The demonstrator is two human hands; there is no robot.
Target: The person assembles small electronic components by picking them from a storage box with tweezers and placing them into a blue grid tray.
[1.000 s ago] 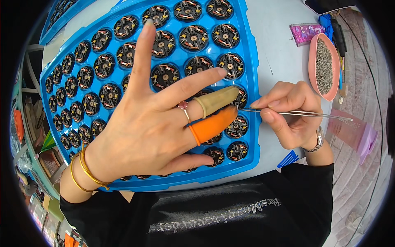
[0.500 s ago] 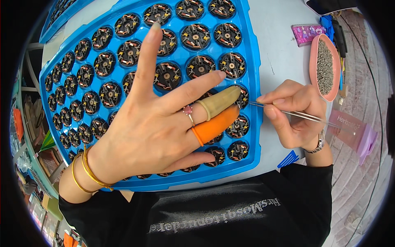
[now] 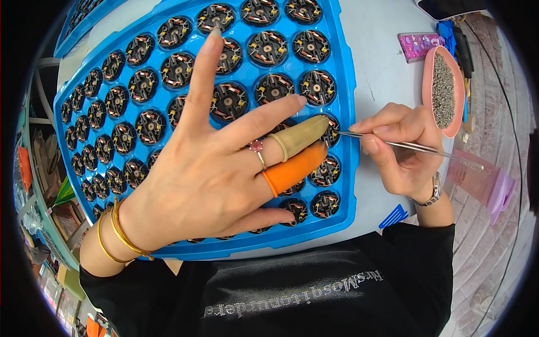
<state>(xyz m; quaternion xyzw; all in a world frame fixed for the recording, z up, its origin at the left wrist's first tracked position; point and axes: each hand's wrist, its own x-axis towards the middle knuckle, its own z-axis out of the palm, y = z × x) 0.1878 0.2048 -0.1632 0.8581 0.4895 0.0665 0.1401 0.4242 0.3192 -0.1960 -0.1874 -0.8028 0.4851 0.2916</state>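
My left hand (image 3: 193,168) lies spread, palm down, over a blue tray (image 3: 347,106) holding rows of round black parts with copper-coloured and yellow pieces. A beige finger cot (image 3: 300,138) and an orange finger cot (image 3: 293,171) cover two of its fingers. Their tips rest at one black round part (image 3: 332,133) in the column along the tray's right side, partly hiding it. From the right, my right hand (image 3: 412,149) pinches a pair of metal tweezers (image 3: 351,135). The tweezers' points reach that same part's right edge; whether they grip anything is too small to tell.
Right of the tray, a pink dish (image 3: 459,90) of small grey pieces sits on the white table, beside a purple patterned pouch (image 3: 418,47). A dark-screened device (image 3: 449,7) lies at the far right. Another blue tray (image 3: 76,31) is at the far left. Shelves stand leftward.
The tweezers' points have shifted slightly away from me, and their prongs now look closer together. My left hand has stayed nearly still on the tray.
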